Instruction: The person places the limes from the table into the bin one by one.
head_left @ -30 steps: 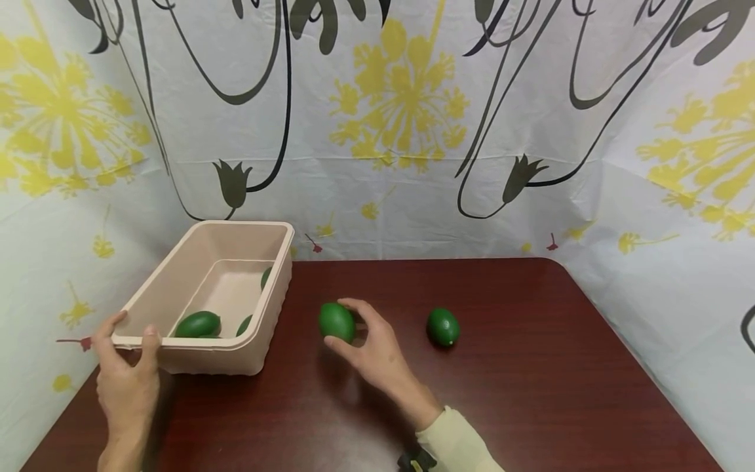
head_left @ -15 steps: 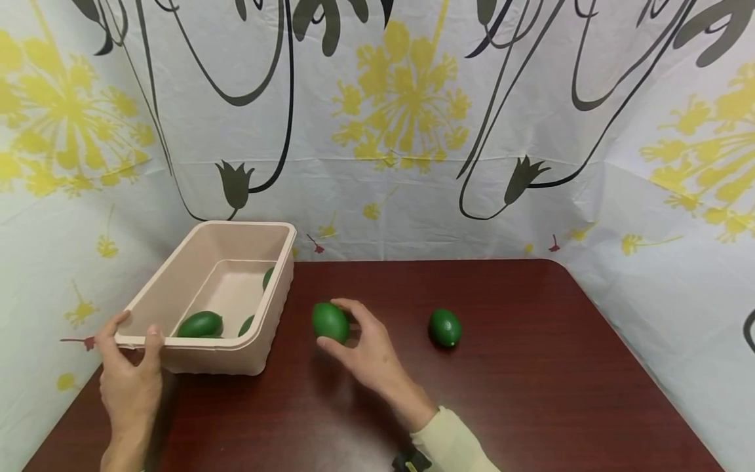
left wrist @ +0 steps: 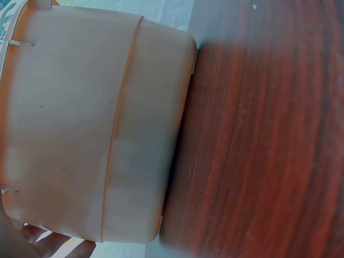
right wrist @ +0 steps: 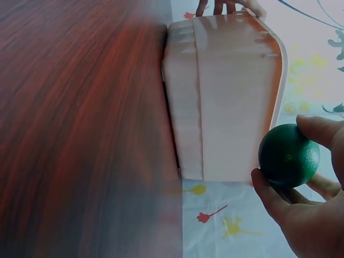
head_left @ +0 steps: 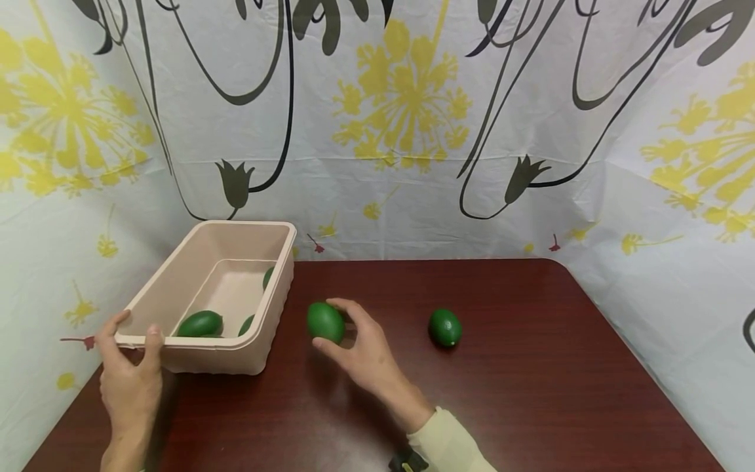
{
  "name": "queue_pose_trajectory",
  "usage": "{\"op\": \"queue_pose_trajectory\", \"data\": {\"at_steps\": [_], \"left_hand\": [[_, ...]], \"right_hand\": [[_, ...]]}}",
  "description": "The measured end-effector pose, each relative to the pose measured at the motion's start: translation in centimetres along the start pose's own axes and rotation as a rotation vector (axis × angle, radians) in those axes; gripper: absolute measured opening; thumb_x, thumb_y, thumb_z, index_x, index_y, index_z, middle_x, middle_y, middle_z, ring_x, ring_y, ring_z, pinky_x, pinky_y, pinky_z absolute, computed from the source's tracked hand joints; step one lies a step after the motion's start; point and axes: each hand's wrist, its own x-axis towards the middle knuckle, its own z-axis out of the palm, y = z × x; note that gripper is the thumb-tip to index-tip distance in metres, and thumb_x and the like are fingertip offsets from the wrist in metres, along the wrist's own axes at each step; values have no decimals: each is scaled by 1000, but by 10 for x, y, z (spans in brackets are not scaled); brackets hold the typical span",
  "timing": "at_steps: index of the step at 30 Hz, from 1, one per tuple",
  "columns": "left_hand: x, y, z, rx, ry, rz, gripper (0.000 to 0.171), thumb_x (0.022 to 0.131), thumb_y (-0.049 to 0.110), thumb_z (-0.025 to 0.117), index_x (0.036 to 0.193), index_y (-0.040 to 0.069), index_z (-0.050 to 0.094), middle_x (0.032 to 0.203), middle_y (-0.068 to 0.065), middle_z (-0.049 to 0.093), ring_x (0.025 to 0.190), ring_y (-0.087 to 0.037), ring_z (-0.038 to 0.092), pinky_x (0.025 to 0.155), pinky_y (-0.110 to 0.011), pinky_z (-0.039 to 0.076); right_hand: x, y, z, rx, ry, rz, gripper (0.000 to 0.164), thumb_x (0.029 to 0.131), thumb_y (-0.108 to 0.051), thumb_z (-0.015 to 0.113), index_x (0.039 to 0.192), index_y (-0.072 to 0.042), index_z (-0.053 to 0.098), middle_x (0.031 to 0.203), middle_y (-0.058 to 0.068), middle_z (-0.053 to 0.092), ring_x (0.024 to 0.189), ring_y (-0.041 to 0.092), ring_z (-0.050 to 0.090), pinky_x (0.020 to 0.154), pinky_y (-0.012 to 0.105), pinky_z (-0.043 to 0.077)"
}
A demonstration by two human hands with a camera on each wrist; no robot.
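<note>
My right hand pinches a green lime between thumb and fingers, held above the table to the right of the bin. The right wrist view shows the same lime with its rounded end toward the camera. With thumb and fingers over the rim, my left hand grips the near left corner of a beige plastic bin. Inside the bin a whole lime lies near the front wall. Two more, a lime and a lime, are partly hidden by the right wall.
Another lime lies on the dark red-brown wooden table, right of my right hand. A white sheet with yellow and grey flower prints hangs behind the table and along both sides. The bin stands at the table's left.
My right hand has moved slightly left toward the bin with the lime in its grip. The left hand keeps its hold on the bin's corner.
</note>
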Motion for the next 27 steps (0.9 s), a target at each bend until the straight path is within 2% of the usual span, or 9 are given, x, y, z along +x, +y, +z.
{"op": "queue_pose_trajectory", "data": {"at_steps": [7, 16, 27], "left_hand": [[0, 0, 0, 1, -5, -6, 64, 99, 42, 58, 158, 39, 35, 155, -27, 50, 124, -57, 52, 92, -61, 28], [-1, 1, 0, 1, -5, -3, 63, 99, 42, 58, 158, 38, 36, 157, -24, 49, 126, -58, 51, 92, -60, 28], [-2, 2, 0, -12, -8, -7, 63, 99, 42, 57, 159, 39, 35, 160, -21, 46, 130, -58, 49, 98, -64, 29]], "right_hand": [[0, -4, 2, 2, -10, -10, 65, 87, -19, 85, 145, -16, 57, 139, 3, 65, 121, 21, 67, 99, 38, 57], [2, -7, 4, 9, -12, -26, 65, 87, -18, 85, 145, -14, 56, 140, 2, 65, 120, 21, 67, 98, 32, 57], [1, -12, 8, 24, -18, -24, 65, 87, -19, 85, 146, -16, 56, 139, 1, 65, 119, 19, 68, 98, 32, 57]]}}
